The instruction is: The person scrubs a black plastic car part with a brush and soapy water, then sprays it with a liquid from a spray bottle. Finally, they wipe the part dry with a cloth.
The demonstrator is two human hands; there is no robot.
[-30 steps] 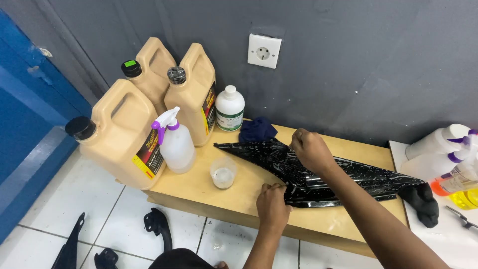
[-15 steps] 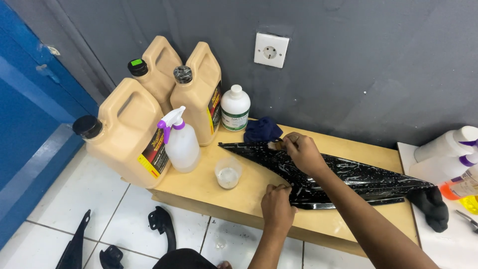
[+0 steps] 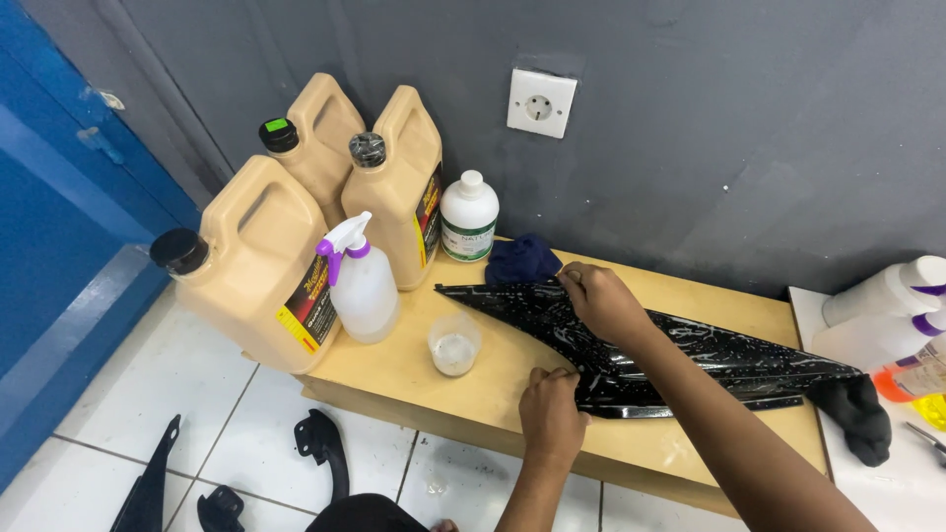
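Left hand (image 3: 552, 416) clenched on near edge of glossy black panel (image 3: 690, 357) lying across wooden tabletop (image 3: 512, 335); right hand (image 3: 603, 301) pressed closed on panel's far edge. Small clear cup (image 3: 454, 346) and spray bottle (image 3: 360, 281) just left; three tan jugs (image 3: 404, 187), white bottle (image 3: 469, 216), blue cloth (image 3: 520, 260) beyond.

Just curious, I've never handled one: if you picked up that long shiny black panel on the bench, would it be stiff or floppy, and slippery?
The black panel probably stays stiff: it holds its long pointed shape across the bench while the left hand and right hand press on it. It looks glossy with wet white streaks, so likely slippery. Thin for its length, it seems light.
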